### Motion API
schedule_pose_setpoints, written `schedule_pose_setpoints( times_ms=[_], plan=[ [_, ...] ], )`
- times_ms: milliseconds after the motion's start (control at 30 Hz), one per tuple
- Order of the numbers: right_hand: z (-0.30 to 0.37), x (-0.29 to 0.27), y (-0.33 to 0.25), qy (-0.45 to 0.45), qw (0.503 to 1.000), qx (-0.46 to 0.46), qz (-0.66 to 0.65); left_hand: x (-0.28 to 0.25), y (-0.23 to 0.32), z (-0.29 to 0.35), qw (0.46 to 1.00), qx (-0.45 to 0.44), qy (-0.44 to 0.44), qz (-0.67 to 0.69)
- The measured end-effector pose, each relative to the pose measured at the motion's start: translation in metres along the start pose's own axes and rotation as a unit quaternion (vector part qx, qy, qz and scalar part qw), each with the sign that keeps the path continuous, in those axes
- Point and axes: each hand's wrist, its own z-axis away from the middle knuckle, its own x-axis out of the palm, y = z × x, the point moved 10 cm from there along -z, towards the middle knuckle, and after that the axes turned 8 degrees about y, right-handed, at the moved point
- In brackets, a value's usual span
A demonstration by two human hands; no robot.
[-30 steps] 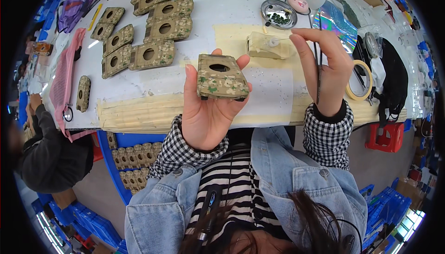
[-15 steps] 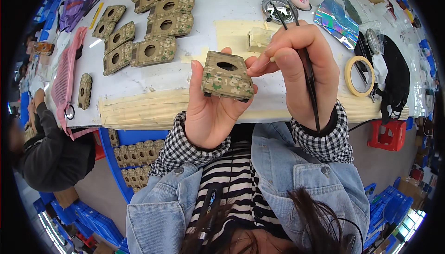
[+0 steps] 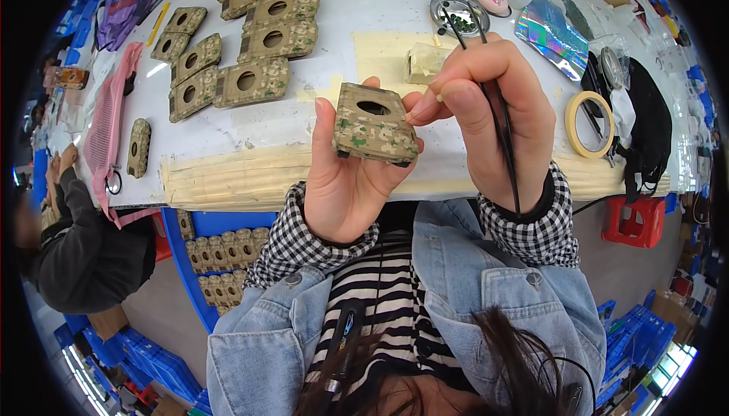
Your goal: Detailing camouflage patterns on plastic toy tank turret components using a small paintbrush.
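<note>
My left hand point(image 3: 342, 196) holds a camouflage-patterned plastic shell point(image 3: 373, 133) with an oval hole in its upper half, thumb and fingers at its sides. At the shell's right edge, the fingertips of my right hand point(image 3: 510, 101) are pinched together, with a tiny pale yellow bit point(image 3: 440, 98) showing at the thumb tip. A pair of black tweezers point(image 3: 507, 139) is tucked in that same hand, its tips pointing away from me. What the pinched index finger presses at the shell's edge is too small to make out.
Several matching camouflage shells point(image 3: 250, 82) lie at the far left, and a single narrow one point(image 3: 139, 148) nearer. Beyond my right hand are a round dish point(image 3: 458, 17) of small dark green pieces and a tape-wrapped block point(image 3: 425, 64). A tape roll point(image 3: 588, 125) lies right. A co-worker's sleeve point(image 3: 91, 241) shows left.
My right hand's fingers have shifted slightly at the shell's edge, and the tweezers have tilted a little. The dark green pieces in the dish show more plainly. My left hand stays put.
</note>
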Motion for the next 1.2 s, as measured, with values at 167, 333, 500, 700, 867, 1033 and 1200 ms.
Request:
schedule_pose_setpoints(
  times_ms=[167, 333, 500, 700, 867, 1033, 1200],
  plan=[
    [-0.0007, 0.0006, 0.0008, 0.0, 1.0, 0.002, 0.003, -0.001, 0.0007, -0.0004, 1.0, 0.003, 0.007, 0.007],
    [-0.0011, 0.0003, 0.0021, -0.001, 1.0, 0.004, 0.011, -0.0002, 0.0014, -0.0013, 1.0, 0.005, -0.002, 0.005],
    [-0.0021, 0.0005, 0.0026, -0.001, 1.0, 0.004, 0.011, -0.0017, 0.0023, -0.0022, 1.0, 0.005, -0.001, -0.002],
    [-0.0032, -0.0005, 0.0035, 0.006, 1.0, 0.005, 0.005, -0.0018, 0.0022, -0.0034, 1.0, 0.001, 0.003, -0.008],
    [-0.0043, -0.0009, 0.0041, 0.008, 1.0, 0.004, -0.001, -0.0033, 0.0027, -0.0045, 1.0, 0.005, 0.014, 0.0],
    [-0.0031, -0.0028, 0.0047, 0.017, 0.999, 0.017, -0.025, -0.0022, -0.0003, -0.0036, 0.999, -0.006, -0.016, -0.031],
    [-0.0037, -0.0028, 0.006, 0.014, 0.999, 0.022, -0.023, -0.0023, -0.0008, -0.0036, 0.998, -0.01, -0.03, -0.048]
  ],
)
